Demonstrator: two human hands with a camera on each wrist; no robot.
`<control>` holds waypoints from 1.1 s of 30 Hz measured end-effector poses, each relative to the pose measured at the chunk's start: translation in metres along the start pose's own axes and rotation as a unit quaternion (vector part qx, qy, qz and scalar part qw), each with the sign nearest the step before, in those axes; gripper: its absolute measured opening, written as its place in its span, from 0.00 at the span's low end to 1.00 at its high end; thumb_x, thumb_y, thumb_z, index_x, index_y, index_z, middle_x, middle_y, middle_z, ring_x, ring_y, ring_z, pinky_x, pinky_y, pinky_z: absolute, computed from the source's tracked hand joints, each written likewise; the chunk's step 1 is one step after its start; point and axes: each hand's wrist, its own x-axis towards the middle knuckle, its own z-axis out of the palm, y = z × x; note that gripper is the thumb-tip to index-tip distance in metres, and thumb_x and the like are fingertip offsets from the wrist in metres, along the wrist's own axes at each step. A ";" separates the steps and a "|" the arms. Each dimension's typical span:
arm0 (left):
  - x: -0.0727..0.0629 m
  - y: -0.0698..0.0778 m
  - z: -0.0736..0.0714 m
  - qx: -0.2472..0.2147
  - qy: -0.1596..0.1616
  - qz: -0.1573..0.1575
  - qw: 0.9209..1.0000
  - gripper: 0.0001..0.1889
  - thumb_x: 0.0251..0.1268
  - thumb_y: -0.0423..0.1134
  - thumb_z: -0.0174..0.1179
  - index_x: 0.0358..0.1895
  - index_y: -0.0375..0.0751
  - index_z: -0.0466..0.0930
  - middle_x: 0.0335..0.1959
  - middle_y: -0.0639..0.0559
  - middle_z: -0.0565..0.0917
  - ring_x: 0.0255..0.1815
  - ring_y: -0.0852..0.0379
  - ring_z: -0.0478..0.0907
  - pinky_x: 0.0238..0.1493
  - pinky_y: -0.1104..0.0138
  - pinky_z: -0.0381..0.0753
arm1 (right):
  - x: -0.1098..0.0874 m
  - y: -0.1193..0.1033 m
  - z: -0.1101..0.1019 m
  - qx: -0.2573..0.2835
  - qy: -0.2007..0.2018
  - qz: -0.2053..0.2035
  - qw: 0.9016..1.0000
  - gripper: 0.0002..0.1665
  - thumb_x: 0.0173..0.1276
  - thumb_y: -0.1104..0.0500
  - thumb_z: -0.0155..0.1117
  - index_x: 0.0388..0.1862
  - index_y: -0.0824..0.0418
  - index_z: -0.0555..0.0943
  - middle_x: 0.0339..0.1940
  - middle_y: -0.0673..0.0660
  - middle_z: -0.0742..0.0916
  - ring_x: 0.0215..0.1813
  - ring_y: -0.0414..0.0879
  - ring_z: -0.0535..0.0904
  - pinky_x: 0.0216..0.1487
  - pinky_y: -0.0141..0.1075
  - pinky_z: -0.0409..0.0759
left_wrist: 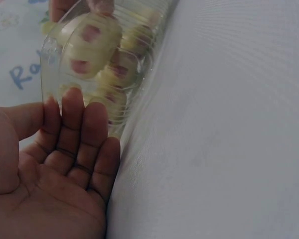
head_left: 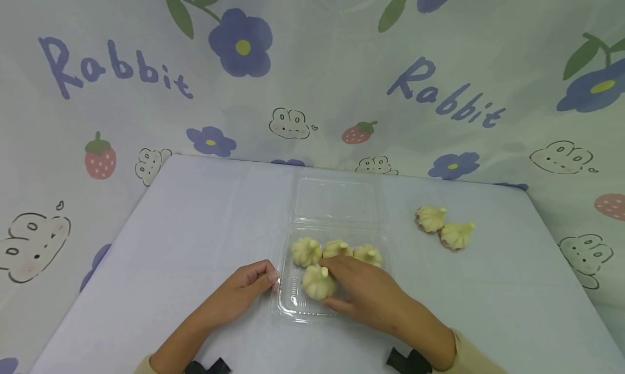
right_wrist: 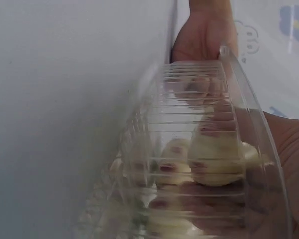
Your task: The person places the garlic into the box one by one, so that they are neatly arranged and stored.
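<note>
Held garlic (head_left: 319, 284): reddish patches (left_wrist: 91, 34), wrist views only.

Screened-off workspace of unclear kind: white table (head_left: 210, 216), rabbit-print backdrop (head_left: 322, 81)

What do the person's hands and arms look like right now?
Left hand and right hand: no gloves or rings visible. Beige left sleeve and right sleeve show low in the head view, with a black angular piece beside each.
</note>
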 end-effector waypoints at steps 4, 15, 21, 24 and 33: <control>0.000 0.000 0.000 0.002 0.000 -0.002 1.000 0.14 0.85 0.44 0.51 0.40 0.42 0.80 0.36 0.44 0.78 0.42 0.55 0.72 0.45 0.67 0.70 | 0.003 0.000 0.003 0.005 -0.011 -0.008 1.000 0.37 0.65 0.44 0.79 0.67 0.59 0.78 0.62 0.54 0.85 0.64 0.47 0.81 0.62 0.44 0.79; 0.000 0.002 0.000 -0.002 0.003 -0.006 1.000 0.14 0.85 0.44 0.51 0.39 0.41 0.79 0.36 0.43 0.78 0.42 0.55 0.72 0.45 0.67 0.70 | 0.010 -0.003 0.010 0.002 -0.052 -0.007 0.999 0.37 0.67 0.44 0.77 0.69 0.58 0.78 0.62 0.53 0.85 0.64 0.47 0.81 0.62 0.44 0.80; 0.000 0.002 0.001 0.002 0.005 -0.003 1.000 0.14 0.85 0.44 0.51 0.39 0.42 0.79 0.36 0.45 0.78 0.42 0.55 0.72 0.45 0.67 0.70 | 0.012 -0.004 0.013 0.006 -0.061 0.000 0.998 0.37 0.67 0.43 0.77 0.69 0.58 0.78 0.63 0.52 0.85 0.64 0.47 0.81 0.61 0.44 0.80; -0.001 0.002 0.000 0.001 0.005 -0.001 1.000 0.14 0.85 0.44 0.51 0.39 0.42 0.79 0.36 0.45 0.79 0.42 0.53 0.73 0.46 0.67 0.71 | 0.015 -0.004 0.014 0.007 -0.064 -0.003 0.998 0.38 0.67 0.44 0.77 0.70 0.57 0.77 0.63 0.51 0.85 0.63 0.47 0.81 0.61 0.44 0.80; 0.000 0.001 0.000 0.002 0.002 -0.003 1.000 0.14 0.85 0.44 0.51 0.39 0.41 0.79 0.35 0.45 0.76 0.41 0.55 0.71 0.44 0.67 0.70 | 0.018 -0.005 0.016 0.013 -0.072 -0.015 0.997 0.35 0.68 0.45 0.77 0.69 0.56 0.77 0.63 0.48 0.84 0.62 0.43 0.81 0.59 0.41 0.80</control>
